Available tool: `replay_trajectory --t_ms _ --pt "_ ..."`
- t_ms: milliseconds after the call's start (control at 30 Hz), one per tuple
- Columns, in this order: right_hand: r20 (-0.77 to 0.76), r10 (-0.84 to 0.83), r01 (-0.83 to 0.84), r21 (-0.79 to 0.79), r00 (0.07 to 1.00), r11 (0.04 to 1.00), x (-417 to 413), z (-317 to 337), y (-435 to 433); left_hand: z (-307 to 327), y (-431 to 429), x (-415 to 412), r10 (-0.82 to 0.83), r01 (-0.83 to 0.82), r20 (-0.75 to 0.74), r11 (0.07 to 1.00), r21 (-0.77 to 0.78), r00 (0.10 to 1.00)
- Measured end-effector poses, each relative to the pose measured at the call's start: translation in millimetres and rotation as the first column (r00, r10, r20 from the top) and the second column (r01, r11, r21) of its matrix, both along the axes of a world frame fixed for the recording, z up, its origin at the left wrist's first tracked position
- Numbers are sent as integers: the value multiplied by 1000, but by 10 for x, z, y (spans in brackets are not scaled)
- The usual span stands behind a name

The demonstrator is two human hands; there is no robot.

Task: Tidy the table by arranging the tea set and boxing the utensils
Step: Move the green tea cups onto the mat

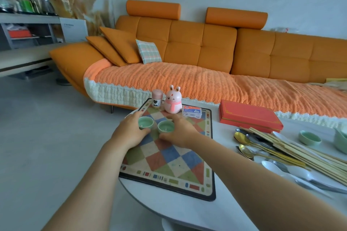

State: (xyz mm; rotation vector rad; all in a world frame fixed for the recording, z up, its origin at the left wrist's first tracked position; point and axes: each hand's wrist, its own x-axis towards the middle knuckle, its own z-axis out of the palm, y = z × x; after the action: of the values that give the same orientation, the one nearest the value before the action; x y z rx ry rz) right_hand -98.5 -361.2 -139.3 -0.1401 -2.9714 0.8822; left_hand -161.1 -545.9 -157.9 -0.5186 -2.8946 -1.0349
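teacups (146, 122) upright, mouths up, side by side on checkered mat (169, 157); left hand (129, 131) fingers, right hand (178, 131) fingers each curled around one. rabbit figure (172, 102) just beyond fingertips; chopsticks (300, 152), spoons right.

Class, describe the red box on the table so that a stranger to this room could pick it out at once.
Start at the white table in front of the orange sofa. The red box lies flat near the table's far edge, right of the checked mat and behind the chopsticks. It is the only red, flat, gold-trimmed thing there.
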Motion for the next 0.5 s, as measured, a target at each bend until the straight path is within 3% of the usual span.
replay_trajectory --t_ms 100,233,367,500 --pt "26 39 -39 -24 999 999 75 37 59 41 39 36 9 -9 4 998 -67 1000" --pt "16 34 -35 42 999 999 292 126 249 257 212 219 43 -52 -128 996 -67 991" --pt "-20 -2 3 89 1000 996 619 254 535 429 622 501 -85 98 -119 990 101 989" --pt "-66 -29 37 117 997 992 1138 429 1017 492 1204 855 -244 257 -110 958 127 963"
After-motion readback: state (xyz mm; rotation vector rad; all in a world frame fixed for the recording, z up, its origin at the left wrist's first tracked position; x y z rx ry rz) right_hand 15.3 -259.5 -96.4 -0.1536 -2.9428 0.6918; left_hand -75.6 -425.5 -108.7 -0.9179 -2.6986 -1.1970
